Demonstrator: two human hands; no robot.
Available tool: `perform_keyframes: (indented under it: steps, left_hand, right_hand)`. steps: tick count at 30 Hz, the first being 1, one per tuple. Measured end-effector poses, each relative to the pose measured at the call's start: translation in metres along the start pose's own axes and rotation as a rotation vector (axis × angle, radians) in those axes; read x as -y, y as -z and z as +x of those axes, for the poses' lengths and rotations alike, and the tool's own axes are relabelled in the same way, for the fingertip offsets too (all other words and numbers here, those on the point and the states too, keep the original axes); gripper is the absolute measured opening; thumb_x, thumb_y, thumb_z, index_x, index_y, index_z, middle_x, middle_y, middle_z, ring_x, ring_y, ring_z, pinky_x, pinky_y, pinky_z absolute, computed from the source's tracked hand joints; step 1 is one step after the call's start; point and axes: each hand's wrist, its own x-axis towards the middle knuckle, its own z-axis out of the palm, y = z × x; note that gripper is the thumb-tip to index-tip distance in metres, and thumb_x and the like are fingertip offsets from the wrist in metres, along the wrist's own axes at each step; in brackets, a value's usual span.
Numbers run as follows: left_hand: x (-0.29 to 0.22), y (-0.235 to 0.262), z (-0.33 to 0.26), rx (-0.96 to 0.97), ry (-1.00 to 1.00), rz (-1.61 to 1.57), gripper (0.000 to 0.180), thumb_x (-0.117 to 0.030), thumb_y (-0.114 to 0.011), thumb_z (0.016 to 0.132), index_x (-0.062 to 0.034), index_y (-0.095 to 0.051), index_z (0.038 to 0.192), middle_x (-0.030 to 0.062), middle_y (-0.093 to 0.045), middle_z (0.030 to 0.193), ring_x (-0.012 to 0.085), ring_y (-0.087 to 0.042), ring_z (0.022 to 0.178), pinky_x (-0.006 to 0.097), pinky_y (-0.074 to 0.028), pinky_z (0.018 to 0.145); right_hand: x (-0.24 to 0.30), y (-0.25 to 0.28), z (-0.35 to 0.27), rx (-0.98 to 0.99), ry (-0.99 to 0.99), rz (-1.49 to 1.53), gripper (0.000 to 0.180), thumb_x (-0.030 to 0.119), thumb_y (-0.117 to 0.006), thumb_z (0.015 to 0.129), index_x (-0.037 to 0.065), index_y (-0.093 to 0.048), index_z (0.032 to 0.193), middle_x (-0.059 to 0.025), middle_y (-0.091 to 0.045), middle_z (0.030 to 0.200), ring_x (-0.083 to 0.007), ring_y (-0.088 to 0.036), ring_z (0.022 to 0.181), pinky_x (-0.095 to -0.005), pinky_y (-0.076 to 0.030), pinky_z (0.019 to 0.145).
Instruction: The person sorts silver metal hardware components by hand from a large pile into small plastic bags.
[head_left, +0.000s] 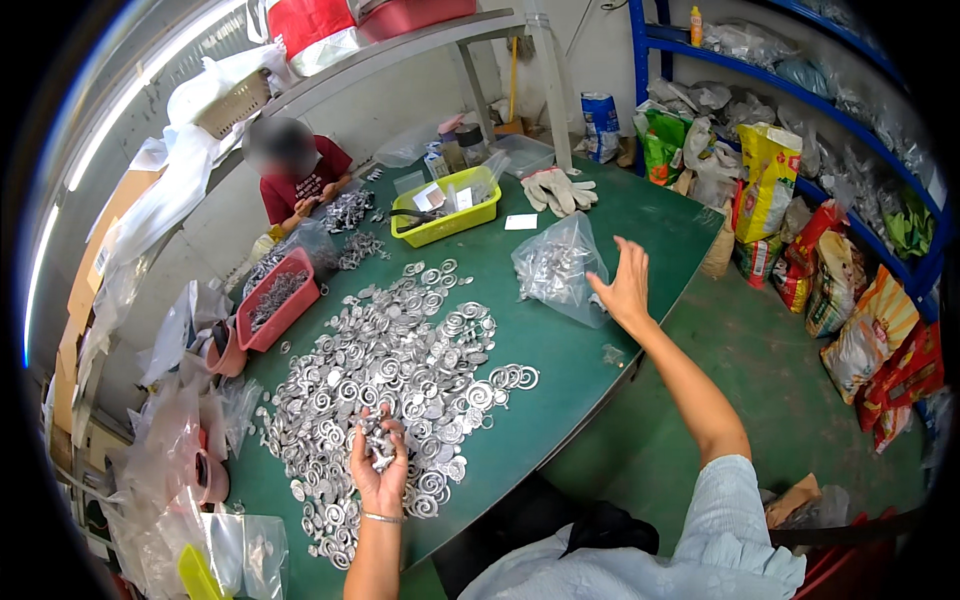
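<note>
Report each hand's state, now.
Left hand: cupped, holding small silvery metal pieces.
Right hand: open, thumb by the clear plastic bag; contact unclear.

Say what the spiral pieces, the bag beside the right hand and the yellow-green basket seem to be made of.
Spiral pieces: probably metal, silvery with a dull sheen, judging by grey colour and highlights; which metal, I can't tell.
Bag: likely thin plastic film, clear and creased, its contents showing through.
Basket: apparently plastic, from its even, bright colour.
</note>
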Motion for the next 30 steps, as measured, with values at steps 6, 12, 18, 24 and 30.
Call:
perform_keyframes:
  steps: [6, 12, 18, 24, 30]
  left_hand:
    - [0.043, -0.028, 0.021, 0.004, 0.166, 0.103, 0.030, -0.015, -0.057, 0.088, -0.0118, -0.052, 0.117, 0.0170, -0.048, 0.121, 0.0234, -0.055, 0.094, 0.038, -0.055, 0.076]
    - [0.129, -0.072, 0.063, 0.130, 0.481, 0.141, 0.030, -0.014, -0.057, 0.087, -0.0073, -0.051, 0.116, 0.0185, -0.047, 0.124, 0.0258, -0.056, 0.095, 0.042, -0.049, 0.085]
    - [0.212, -0.096, 0.121, 0.158, 0.599, 0.227, 0.026, -0.015, -0.058, 0.087, -0.0043, -0.055, 0.111, 0.0168, -0.058, 0.109, 0.0243, -0.058, 0.093, 0.040, -0.050, 0.084]
    - [0.233, -0.086, 0.173, 0.049, 0.520, 0.265, 0.021, -0.015, -0.059, 0.086, -0.0018, -0.055, 0.102, 0.0148, -0.061, 0.098, 0.0242, -0.061, 0.087, 0.041, -0.053, 0.080]
    - [0.238, -0.104, 0.220, -0.039, 0.365, 0.364, 0.009, -0.007, -0.051, 0.085, -0.0044, -0.053, 0.093, 0.0112, -0.059, 0.087, 0.0251, -0.058, 0.080, 0.044, -0.052, 0.076]
  right_hand:
    - [-0.027, -0.002, -0.006, 0.422, -0.246, -0.008, 0.023, 0.021, -0.060, 0.082, 0.000, -0.057, 0.073, -0.0183, -0.059, 0.074, -0.0377, -0.058, 0.073, -0.0458, -0.046, 0.063]
    - [0.000, 0.008, 0.007, 0.399, -0.166, 0.075, 0.025, 0.021, -0.051, 0.087, 0.001, -0.056, 0.074, -0.0183, -0.060, 0.077, -0.0399, -0.057, 0.074, -0.0468, -0.045, 0.065]
    - [0.015, 0.016, 0.025, 0.418, -0.351, 0.255, 0.037, 0.029, -0.045, 0.091, 0.002, -0.061, 0.069, -0.0185, -0.060, 0.068, -0.0369, -0.059, 0.069, -0.0428, -0.045, 0.063]
    - [0.024, 0.036, 0.031, 0.422, -0.309, 0.347, 0.041, 0.029, -0.045, 0.092, 0.000, -0.061, 0.068, -0.0114, -0.056, 0.054, -0.0223, -0.056, 0.050, -0.0346, -0.043, 0.053]
    - [0.020, 0.039, 0.020, 0.420, -0.293, 0.416, 0.043, 0.030, -0.045, 0.092, -0.001, -0.060, 0.067, -0.0085, -0.053, 0.051, -0.0167, -0.053, 0.049, -0.0313, -0.041, 0.050]
